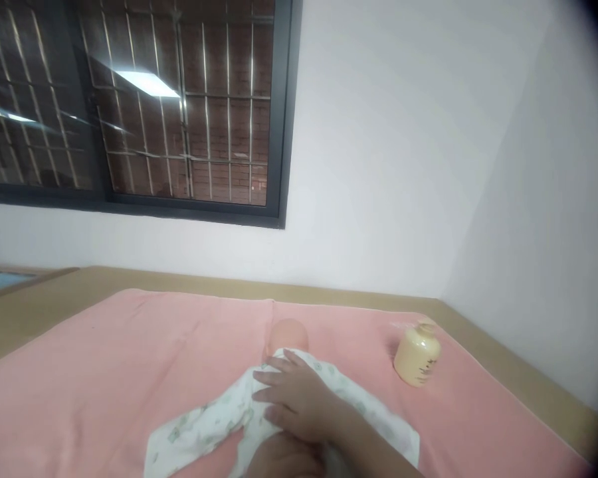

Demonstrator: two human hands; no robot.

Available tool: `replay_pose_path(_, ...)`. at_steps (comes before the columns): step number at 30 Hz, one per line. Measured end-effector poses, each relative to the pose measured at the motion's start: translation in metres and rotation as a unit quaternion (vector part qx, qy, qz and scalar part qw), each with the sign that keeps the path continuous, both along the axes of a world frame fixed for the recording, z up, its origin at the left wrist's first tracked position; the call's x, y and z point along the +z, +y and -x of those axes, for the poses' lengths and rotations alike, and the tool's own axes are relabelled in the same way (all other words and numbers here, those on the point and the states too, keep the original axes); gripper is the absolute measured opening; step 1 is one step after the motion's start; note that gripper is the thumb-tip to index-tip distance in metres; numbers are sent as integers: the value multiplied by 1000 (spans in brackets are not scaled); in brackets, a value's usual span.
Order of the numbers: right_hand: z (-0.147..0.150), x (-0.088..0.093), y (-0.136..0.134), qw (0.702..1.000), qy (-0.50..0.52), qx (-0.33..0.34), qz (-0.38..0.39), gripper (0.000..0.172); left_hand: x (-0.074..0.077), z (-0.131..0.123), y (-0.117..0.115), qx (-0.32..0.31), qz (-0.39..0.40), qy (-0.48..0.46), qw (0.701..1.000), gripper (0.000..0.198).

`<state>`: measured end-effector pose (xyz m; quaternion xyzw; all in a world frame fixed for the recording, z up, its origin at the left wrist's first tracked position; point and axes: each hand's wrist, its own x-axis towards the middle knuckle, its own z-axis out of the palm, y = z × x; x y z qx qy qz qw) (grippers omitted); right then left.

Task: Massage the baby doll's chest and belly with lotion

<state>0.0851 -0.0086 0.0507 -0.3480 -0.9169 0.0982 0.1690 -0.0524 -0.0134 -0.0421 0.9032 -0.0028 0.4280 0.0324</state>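
A baby doll point(249, 392) in a white long-sleeved outfit with a small green print lies on the pink cloth point(129, 378), its smooth bare head point(289, 332) towards the wall and its sleeves spread to both sides. My right hand point(299, 395) rests flat on the upper part of the outfit, fingers apart and pointing left. Just below it, at the bottom edge, shows part of my left hand point(284, 457); its fingers are hidden, so what it touches cannot be made out. The doll's lower body is out of view.
To the right on the cloth stands a cream-coloured pump bottle point(417, 355) with dark lettering. The cloth covers a tan surface point(518, 362) whose far edge meets a white wall point(379, 166). A dark-framed window point(279, 133) with metal bars is at the upper left.
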Motion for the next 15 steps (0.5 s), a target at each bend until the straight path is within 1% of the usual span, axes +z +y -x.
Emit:
replay_pose_path(2, 2, -1, 0, 1000, 8, -8, 4, 35, -2, -5, 2, 0, -5, -6, 1000, 32)
replay_pose_path(4, 5, -1, -2, 1000, 12, -20, 7, 34, -1, -7, -1, 1, -8, -12, 1000, 29)
replay_pose_path(6, 7, -1, -3, 999, 11, -34, 10, 34, 3, -7, -8, 7, -9, -20, 1000, 25)
replay_pose_path(8, 10, -2, -4, 999, 5, -53, 9, 34, 10, -4, -18, 30, 4, -27, 999, 21)
replay_pose_path(12, 13, -8, -6, 989, 14, -144, 3, 38, 29, 4, -38, 100, 62, -15, 993, 13)
replay_pose_path(13, 13, -11, -7, 986, 21, -168, 6, 40, 32, 6, -42, 104, 75, -6, 992, 12)
replay_pose_path(15, 11, -17, -9, 976, 38, -215, 12, 44, 37, 10, -46, 93, 105, 2, 990, 14)
